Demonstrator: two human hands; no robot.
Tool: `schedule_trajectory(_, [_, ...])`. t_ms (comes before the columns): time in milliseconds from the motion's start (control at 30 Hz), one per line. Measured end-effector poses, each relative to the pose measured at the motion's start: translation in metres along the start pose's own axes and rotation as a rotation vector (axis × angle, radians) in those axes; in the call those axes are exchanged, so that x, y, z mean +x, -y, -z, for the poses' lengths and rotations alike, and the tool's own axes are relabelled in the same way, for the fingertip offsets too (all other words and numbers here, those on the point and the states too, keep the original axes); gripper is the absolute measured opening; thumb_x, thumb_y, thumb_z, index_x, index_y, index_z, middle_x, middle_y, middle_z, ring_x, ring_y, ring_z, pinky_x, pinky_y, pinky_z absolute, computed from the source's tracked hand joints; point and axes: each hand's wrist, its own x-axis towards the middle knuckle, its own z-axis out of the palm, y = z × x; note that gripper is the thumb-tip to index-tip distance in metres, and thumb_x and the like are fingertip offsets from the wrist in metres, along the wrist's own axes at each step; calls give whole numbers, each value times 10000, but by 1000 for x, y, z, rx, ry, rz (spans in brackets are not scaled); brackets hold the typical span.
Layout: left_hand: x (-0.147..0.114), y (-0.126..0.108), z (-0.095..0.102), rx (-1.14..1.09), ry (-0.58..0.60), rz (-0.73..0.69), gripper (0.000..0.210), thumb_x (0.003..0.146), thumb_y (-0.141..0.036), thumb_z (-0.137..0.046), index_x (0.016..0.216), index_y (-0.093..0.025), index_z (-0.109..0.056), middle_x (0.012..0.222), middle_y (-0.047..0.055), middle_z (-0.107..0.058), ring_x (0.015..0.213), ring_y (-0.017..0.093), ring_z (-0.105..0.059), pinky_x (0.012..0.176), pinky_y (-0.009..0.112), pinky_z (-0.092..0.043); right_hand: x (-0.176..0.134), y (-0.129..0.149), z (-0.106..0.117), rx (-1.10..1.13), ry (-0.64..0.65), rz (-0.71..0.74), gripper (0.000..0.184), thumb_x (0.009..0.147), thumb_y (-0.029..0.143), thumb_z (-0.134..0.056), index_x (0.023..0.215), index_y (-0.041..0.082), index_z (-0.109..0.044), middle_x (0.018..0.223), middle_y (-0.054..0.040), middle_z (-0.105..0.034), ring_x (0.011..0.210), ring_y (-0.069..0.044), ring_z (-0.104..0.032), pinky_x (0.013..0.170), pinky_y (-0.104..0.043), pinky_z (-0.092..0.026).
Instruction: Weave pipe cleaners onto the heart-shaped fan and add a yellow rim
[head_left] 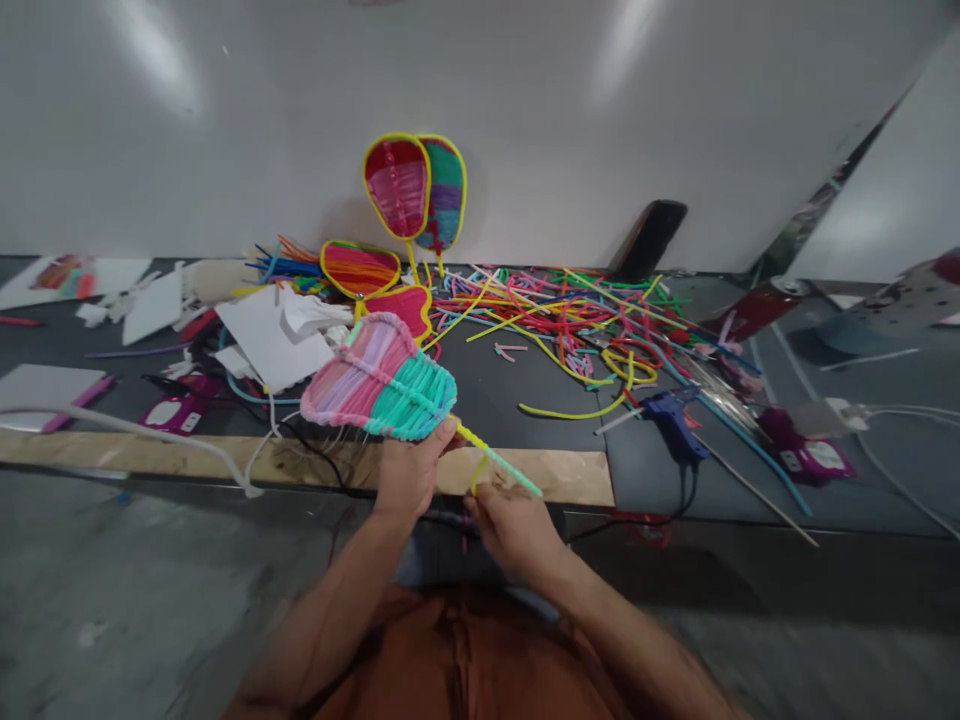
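A fan made of pipe cleaners [382, 380], pink and lilac at one end and turquoise at the other, is held over the table's front edge. My left hand [416, 465] is closed around the base of its handle. The handle [510, 468] is part yellow, part pale green, and points down to the right. My right hand [517, 525] pinches the loose end of a yellow pipe cleaner [478, 472] that hangs from the handle, partly wrapped around it. Some fingertips of both hands are hidden.
Finished fans [397, 187] lean on the back wall. A pile of pipe cleaner pieces [540, 310] spreads across the table. To the right lie a blue glue gun [675, 422], a phone [651, 238] and a red can [765, 308]; white paper [274, 340] lies left.
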Motion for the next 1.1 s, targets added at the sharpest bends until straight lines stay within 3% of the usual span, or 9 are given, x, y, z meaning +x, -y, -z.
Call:
schedule_trajectory(167, [2,4,15,395,18,-234,120,670,-276,-738,667,-188,-657,664,-3,-673,643,152,-625,727,301,-524,2,7,43,-44,-92,73,305,944,279,-353,775,180,-587,661,-49,-656,561,-139,-579,526,-231,-308])
schedule_trajectory(300, [-1,-4,14,271,93,-143,146,647,-281,-751,654,-186,-640,647,-2,-656,632,159,-616,674,318,-542,17,-22,71,98,-180,-74,310,948,310,-352,833,188,-613,743,-38,-669,658,-138,-602,597,-214,-362])
schedule_trajectory(400, [-5,-10,6,28,106,34,224,590,-272,-786,720,-184,-627,696,-11,-651,636,147,-614,601,298,-549,23,-39,58,250,-185,-162,331,944,348,-357,818,183,-615,689,-14,-633,620,-128,-574,572,-204,-369])
schedule_trajectory(500, [-4,-10,0,-77,101,146,281,546,-268,-811,734,-185,-618,717,-12,-657,647,142,-622,585,281,-547,18,-36,26,312,-52,-156,378,949,359,-340,713,183,-577,590,7,-571,548,-119,-528,520,-203,-347])
schedule_trajectory(633, [0,0,-2,-66,24,102,275,553,-282,-807,705,-177,-603,670,-19,-648,603,133,-614,608,286,-542,4,-8,-2,197,-18,-60,320,942,278,-344,741,180,-573,648,-23,-621,565,-125,-540,536,-218,-338])
schedule_trajectory(767, [3,4,6,283,-15,-154,166,638,-301,-756,679,-185,-644,672,-6,-673,631,156,-628,709,319,-536,0,11,13,-4,-15,-1,268,913,255,-397,724,178,-571,624,-35,-629,526,-130,-536,518,-239,-293])
schedule_trajectory(900, [2,0,17,592,74,-273,114,672,-288,-730,613,-204,-681,648,9,-689,684,189,-640,800,339,-508,7,-2,48,-29,-81,-25,250,906,239,-395,750,190,-584,667,-35,-639,579,-138,-564,543,-238,-304])
schedule_trajectory(1000, [0,-2,16,442,103,-207,125,669,-289,-734,626,-199,-660,636,1,-673,644,176,-633,747,337,-530,15,-24,61,91,-141,-115,243,919,258,-385,816,193,-595,760,-41,-655,687,-147,-587,615,-227,-353])
schedule_trajectory(1100, [-2,-4,9,136,104,-30,180,620,-286,-768,681,-184,-632,655,-10,-653,595,149,-615,626,309,-549,19,-40,52,279,-140,-190,293,938,308,-358,804,188,-589,730,-24,-626,673,-139,-567,604,-219,-367])
